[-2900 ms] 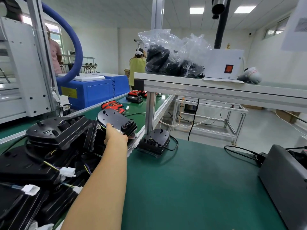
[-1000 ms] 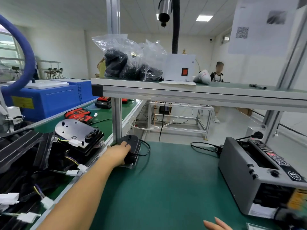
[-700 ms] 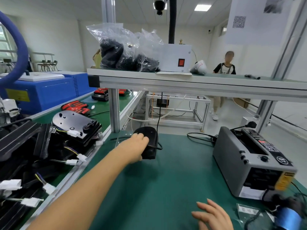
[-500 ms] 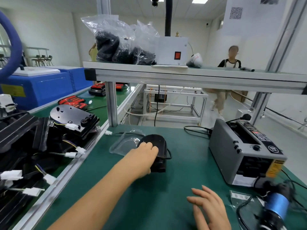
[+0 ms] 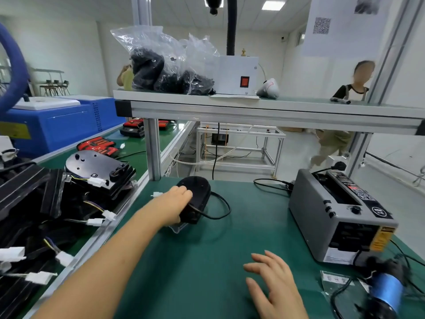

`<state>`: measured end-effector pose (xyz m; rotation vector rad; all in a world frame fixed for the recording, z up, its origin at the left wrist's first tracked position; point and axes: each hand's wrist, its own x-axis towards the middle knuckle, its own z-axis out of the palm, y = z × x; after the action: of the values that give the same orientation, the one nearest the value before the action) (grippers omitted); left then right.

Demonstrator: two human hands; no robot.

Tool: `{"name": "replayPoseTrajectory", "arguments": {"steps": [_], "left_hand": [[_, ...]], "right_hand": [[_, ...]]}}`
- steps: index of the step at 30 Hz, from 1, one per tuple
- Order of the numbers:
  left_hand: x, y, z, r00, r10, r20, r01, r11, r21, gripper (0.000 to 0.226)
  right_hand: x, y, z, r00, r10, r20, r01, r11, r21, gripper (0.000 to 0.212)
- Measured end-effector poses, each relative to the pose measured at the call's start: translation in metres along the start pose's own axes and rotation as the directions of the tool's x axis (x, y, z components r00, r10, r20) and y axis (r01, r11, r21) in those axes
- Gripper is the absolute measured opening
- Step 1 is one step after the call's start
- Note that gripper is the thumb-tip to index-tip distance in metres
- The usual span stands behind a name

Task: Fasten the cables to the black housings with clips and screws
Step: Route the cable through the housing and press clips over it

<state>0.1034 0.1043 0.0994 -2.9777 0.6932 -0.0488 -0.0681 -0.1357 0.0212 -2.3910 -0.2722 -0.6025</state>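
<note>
black housing (image 5: 198,191), left of the grey tape dispenser (image 5: 322,217), gripped in curled left hand (image 5: 176,204); right hand (image 5: 276,284) spread, empty. best slid closer, keeping trailing cable (image 5: 226,207) unsnagged.

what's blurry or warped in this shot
Head view: the blue tool at bottom right is smeared by motion blur; the frame post at right leans, which looks like wide-lens distortion; the left hand on the black housing is sharp.

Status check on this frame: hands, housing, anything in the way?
Left hand grips black housing, cable looped beside it. Right hand open above green mat. Nothing blocking; tape dispenser stands apart, right.
</note>
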Motion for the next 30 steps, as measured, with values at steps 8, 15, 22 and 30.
{"name": "replayPoseTrajectory", "arguments": {"steps": [8, 15, 22, 30], "left_hand": [[0.023, -0.032, 0.002, 0.990, 0.058, 0.125, -0.073, 0.990, 0.118, 0.046], [0.032, -0.048, 0.014, 0.980, 0.043, 0.194, -0.031, 0.998, -0.063, 0.042], [0.046, -0.071, 0.013, 0.880, -0.430, 0.204, 0.470, 0.717, -0.516, 0.054], [0.041, -0.078, 0.040, 0.774, -0.345, 0.532, 0.619, 0.230, -0.751, 0.034]], "right_hand": [[0.012, 0.002, 0.008, 0.990, 0.045, 0.136, -0.042, 0.999, -0.029, 0.027], [0.047, 0.002, 0.023, 0.962, 0.126, 0.242, -0.112, 0.991, -0.068, 0.023], [0.109, -0.003, 0.060, 0.961, 0.162, 0.222, -0.160, 0.987, -0.027, 0.038], [0.159, -0.018, 0.104, 0.880, 0.182, 0.439, -0.214, 0.977, 0.023, 0.049]]}}
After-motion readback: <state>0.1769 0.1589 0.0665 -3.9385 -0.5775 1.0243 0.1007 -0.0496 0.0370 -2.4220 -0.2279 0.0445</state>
